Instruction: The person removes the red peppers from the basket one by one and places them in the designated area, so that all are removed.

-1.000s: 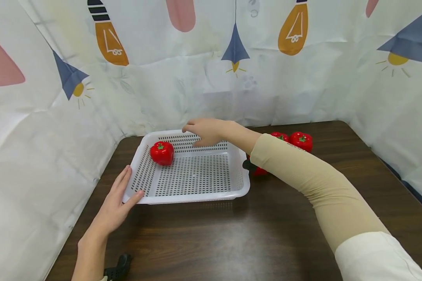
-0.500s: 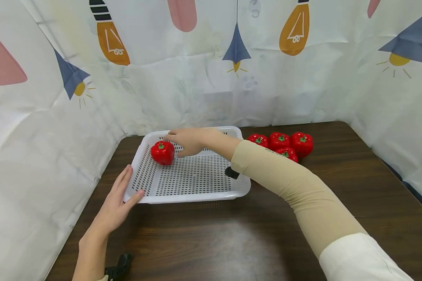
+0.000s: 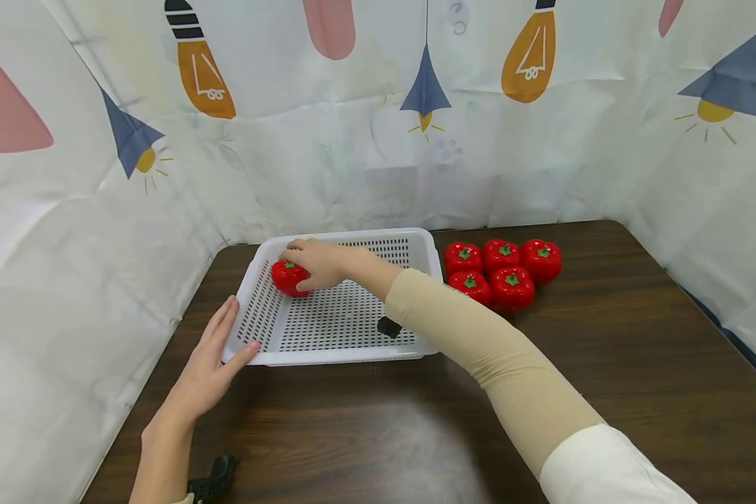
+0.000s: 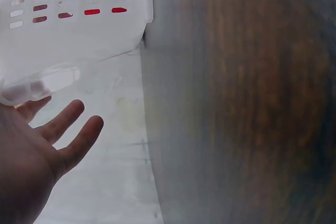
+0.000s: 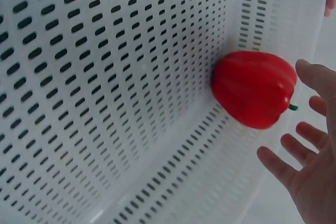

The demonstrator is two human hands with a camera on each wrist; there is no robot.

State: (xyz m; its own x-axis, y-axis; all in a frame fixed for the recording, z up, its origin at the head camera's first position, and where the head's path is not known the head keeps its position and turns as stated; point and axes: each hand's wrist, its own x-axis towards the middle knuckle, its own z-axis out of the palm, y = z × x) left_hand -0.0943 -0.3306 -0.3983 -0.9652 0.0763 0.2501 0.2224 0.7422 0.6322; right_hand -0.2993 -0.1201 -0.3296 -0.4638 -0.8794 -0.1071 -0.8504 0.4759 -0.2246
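A white perforated plastic basket (image 3: 346, 357) stands on the table with one red bell pepper (image 3: 283, 280) inside, near its left end. Over that pepper is my right hand (image 3: 321, 264). In the right wrist view the fingers are spread beside the stem end of the pepper (image 5: 254, 88); whether they touch it is unclear. My left hand (image 3: 204, 371) rests at the basket's front left corner, thumb on the rim. In the left wrist view the left hand (image 4: 42, 150) has its fingers extended by the basket rim (image 4: 63, 77).
Several red bell peppers (image 3: 510, 288) sit in a cluster on the dark wooden table (image 3: 365, 434), just right of the basket. A white patterned curtain (image 3: 327, 168) surrounds the table at the back and sides.
My right hand has moved left and down, from above the basket's back middle to the pepper inside. The peppers at right are uncovered by the arm. My left hand has stayed put.
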